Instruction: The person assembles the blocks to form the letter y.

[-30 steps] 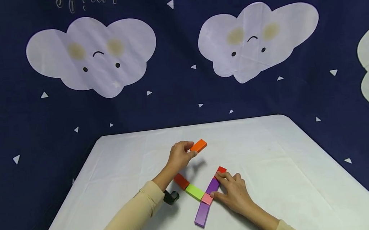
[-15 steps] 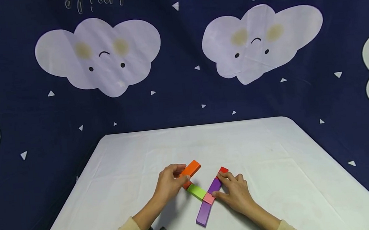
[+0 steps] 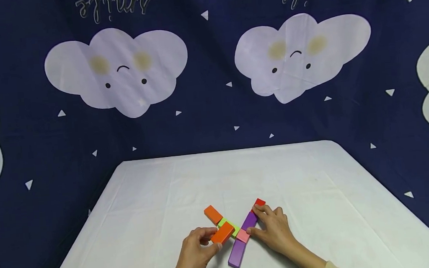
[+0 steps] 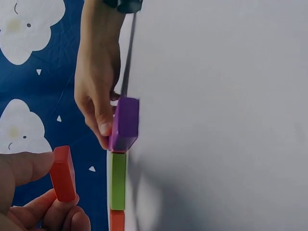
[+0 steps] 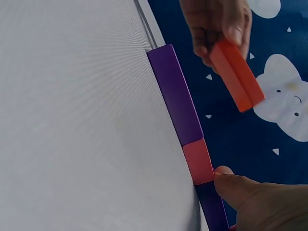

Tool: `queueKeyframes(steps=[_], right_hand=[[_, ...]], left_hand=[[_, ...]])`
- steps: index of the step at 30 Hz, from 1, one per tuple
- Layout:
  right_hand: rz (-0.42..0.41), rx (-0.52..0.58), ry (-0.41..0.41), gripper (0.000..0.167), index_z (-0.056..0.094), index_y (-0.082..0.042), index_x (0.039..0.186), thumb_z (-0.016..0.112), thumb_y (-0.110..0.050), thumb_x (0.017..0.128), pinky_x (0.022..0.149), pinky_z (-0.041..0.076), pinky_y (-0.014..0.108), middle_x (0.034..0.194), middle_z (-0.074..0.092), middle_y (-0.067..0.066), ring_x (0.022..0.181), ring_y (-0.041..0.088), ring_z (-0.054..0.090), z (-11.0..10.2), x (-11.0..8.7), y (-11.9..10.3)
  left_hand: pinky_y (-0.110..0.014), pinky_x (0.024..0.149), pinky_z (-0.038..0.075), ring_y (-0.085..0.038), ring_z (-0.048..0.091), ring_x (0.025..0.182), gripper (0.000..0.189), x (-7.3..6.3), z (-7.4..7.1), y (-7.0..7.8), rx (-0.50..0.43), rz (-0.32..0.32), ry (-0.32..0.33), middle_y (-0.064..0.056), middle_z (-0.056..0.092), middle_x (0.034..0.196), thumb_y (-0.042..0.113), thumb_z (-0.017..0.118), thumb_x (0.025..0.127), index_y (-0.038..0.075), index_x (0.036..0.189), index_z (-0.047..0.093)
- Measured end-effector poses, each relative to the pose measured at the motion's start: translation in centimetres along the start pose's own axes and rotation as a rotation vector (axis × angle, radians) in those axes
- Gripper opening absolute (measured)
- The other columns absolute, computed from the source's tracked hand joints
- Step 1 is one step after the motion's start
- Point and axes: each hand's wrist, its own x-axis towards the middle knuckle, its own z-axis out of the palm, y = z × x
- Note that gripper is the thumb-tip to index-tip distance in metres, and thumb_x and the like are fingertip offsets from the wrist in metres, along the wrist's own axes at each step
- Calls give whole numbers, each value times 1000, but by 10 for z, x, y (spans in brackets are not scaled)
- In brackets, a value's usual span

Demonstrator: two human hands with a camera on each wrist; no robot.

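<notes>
In the head view my left hand [image 3: 193, 249] pinches an orange block [image 3: 222, 233] between thumb and fingers. It overlaps the lime green block [image 3: 235, 230] in that view; the left wrist view shows it held apart from the row. My right hand [image 3: 275, 230] rests against the other arm of the layout. Its thumb touches the side of the pink block [image 5: 198, 161], and its index finger reaches the red block [image 3: 260, 202]. Between these lies a dark purple block [image 3: 249, 221]. A lighter purple block [image 3: 237, 254] extends from the pink one towards me.
Another orange block [image 3: 213, 214] lies at the far end of the green one. All the laid blocks form a branching shape on the white table [image 3: 301, 177]. Behind the table's far edge hangs a dark blue cloth [image 3: 214, 130] with clouds and triangles.
My left hand has brought its orange block down and towards me, from beyond the layout to over the green block. My right hand has stayed at the same blocks.
</notes>
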Motion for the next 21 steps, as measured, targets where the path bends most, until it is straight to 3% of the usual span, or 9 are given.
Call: queueKeyframes(steps=[7, 12, 16, 21], right_hand=[[-8, -6, 6, 68, 64, -9, 122, 77, -47, 67, 71, 26, 30, 121, 61, 0, 81, 16, 36, 2, -2, 0], [-27, -16, 21, 69, 63, -8, 122, 77, -46, 67, 71, 28, 31, 120, 61, 2, 80, 16, 36, 1, -1, 2], [-31, -20, 22, 68, 64, -8, 122, 77, -46, 67, 71, 28, 32, 120, 61, 2, 79, 17, 37, 2, -1, 3], [-19, -17, 8, 68, 63, -9, 123, 77, -46, 67, 71, 28, 32, 121, 61, 1, 80, 17, 36, 2, -1, 2]], left_hand=[[-19, 70, 46, -12, 56, 84, 39, -22, -3, -12, -65, -92, -71, -4, 65, 97, 21, 77, 74, 4, 107, 68], [-18, 69, 49, -8, 57, 82, 39, -34, -5, -20, -50, -119, -77, -3, 64, 94, 22, 78, 72, 3, 105, 69], [-20, 66, 46, -9, 54, 81, 39, -39, -3, -23, -24, -190, -95, 0, 62, 90, 23, 79, 71, 6, 105, 69], [-19, 62, 41, 0, 46, 73, 37, -45, 1, -29, 21, -167, -131, 3, 60, 84, 23, 77, 72, 5, 104, 70]])
